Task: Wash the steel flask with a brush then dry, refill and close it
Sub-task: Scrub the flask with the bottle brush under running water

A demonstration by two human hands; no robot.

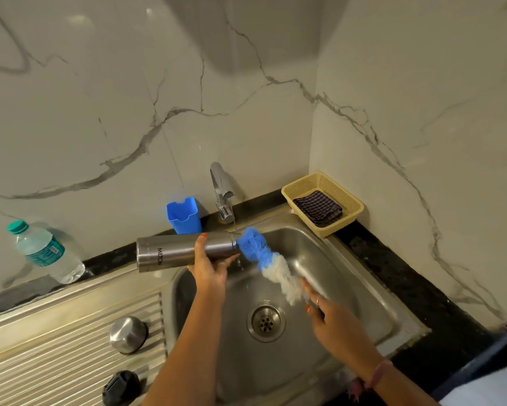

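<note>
My left hand (209,266) grips the steel flask (170,252) and holds it lying sideways above the sink (349,276), its open mouth pointing right. My right hand (327,315) holds the handle of a bottle brush (265,259) with blue and white bristles. The blue tip sits at the flask's mouth. A thin stream of water falls from the tap (223,189) onto the mouth and brush tip. The flask's steel cup lid (128,334) and black inner stopper (121,387) lie on the ribbed drainboard (55,361).
A plastic water bottle (45,253) with a green cap leans against the wall on the left counter. A blue holder (184,214) stands behind the sink. A yellow basket (322,202) with a checked cloth (318,208) sits in the back right corner.
</note>
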